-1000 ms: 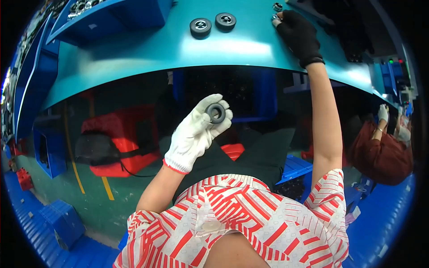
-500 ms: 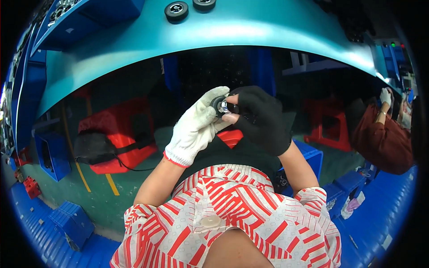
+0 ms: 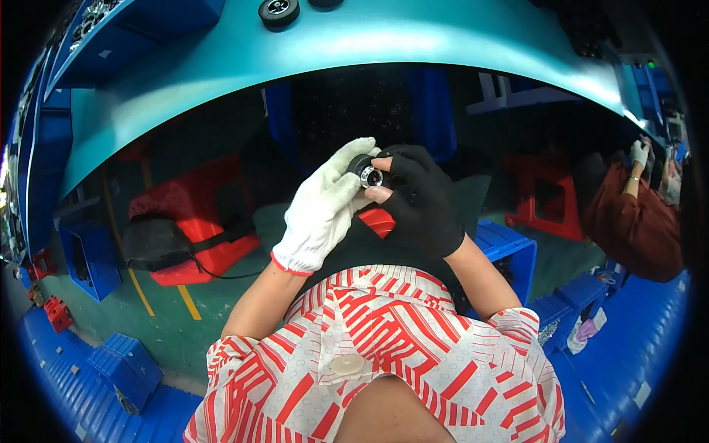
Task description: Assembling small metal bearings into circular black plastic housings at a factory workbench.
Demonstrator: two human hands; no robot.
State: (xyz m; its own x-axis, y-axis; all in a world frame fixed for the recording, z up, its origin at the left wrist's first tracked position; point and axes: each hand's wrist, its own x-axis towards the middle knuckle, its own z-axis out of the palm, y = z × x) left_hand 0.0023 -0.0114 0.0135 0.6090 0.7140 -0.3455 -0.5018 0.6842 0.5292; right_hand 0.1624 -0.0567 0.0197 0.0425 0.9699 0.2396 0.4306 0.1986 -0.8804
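Observation:
My left hand (image 3: 325, 207), in a white glove with a red cuff, holds a small black ring-shaped part (image 3: 364, 170) with a shiny metal centre, below the edge of the teal table (image 3: 413, 37). My right hand (image 3: 421, 203), in a black fingerless glove, meets it from the right, with thumb and fingertip pressed on the metal centre. Both hands are held close together over my lap, above my red-and-white striped top. One more black round part (image 3: 278, 11) lies on the table at the top edge.
A red stool (image 3: 185, 221) with a black bag (image 3: 155, 240) on it stands under the table at left; another red stool (image 3: 543, 196) at right. Blue bins (image 3: 122, 365) line the floor. A person in a dark red top (image 3: 635, 221) works at far right.
My right hand came down from the tabletop to the part in my left hand. Both hands now sit together on it, slightly higher and closer than half a second ago.

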